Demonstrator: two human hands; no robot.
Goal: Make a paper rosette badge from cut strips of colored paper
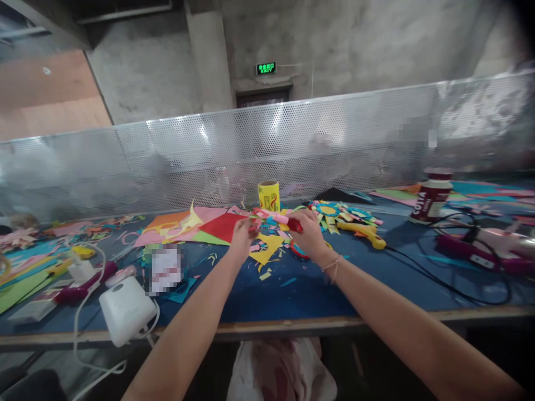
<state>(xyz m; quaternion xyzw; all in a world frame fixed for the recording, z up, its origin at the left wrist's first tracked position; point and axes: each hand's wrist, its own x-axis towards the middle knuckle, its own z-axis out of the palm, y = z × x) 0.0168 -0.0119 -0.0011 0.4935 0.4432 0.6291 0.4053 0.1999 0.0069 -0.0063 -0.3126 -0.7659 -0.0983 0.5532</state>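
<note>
Over the middle of the blue table, my left hand (244,238) is closed, its fingers pinching the left end of a pink strip (272,216). My right hand (310,233) is closed round what look like red-handled scissors (295,224), at the strip's right end; blur hides the blades. Just behind the hands, a yellow cardboard tube (268,196) stands upright. Below them lie a yellow cut-out sheet (266,249) and small scraps. A round, red-rimmed item (299,252) is partly hidden under my right hand.
A yellow glue gun (363,233) with a black cord lies to the right, near a dark red COSTA bottle (430,197). Coloured sheets (215,225) spread behind my left hand. A white charger box (126,310) sits at the front left edge. A perforated metal screen (259,139) borders the back.
</note>
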